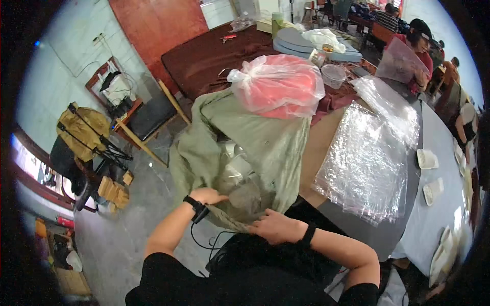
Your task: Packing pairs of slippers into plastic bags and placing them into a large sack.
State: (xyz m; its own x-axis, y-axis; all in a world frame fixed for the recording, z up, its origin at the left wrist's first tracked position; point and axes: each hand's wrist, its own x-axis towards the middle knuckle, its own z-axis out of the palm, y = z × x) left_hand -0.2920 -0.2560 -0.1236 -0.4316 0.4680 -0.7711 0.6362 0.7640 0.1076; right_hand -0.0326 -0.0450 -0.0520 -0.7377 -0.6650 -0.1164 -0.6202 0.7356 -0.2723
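A large olive-green woven sack [286, 148] hangs open in front of me, its far side up against the table. Inside it lie clear and whitish plastic pieces [239, 168] that look like containers, their exact kind hard to make out. At the left of the near rim, my left hand [206, 196] is closed on the sack's edge, one finger or thumb reaching over the opening. My right hand [275, 227] grips the same rim further right, fingers curled round the fabric. A tied clear bag with red contents [278, 86] sits on the table beyond the sack.
Clear plastic bags [365, 163] lie stacked on the table to the right, near white cups [427, 159]. A round clear tub [334, 75] stands farther back. On the left are a chair [153, 120] and a folding stool [92, 132]. A person in red [421, 56] holds a clear sheet.
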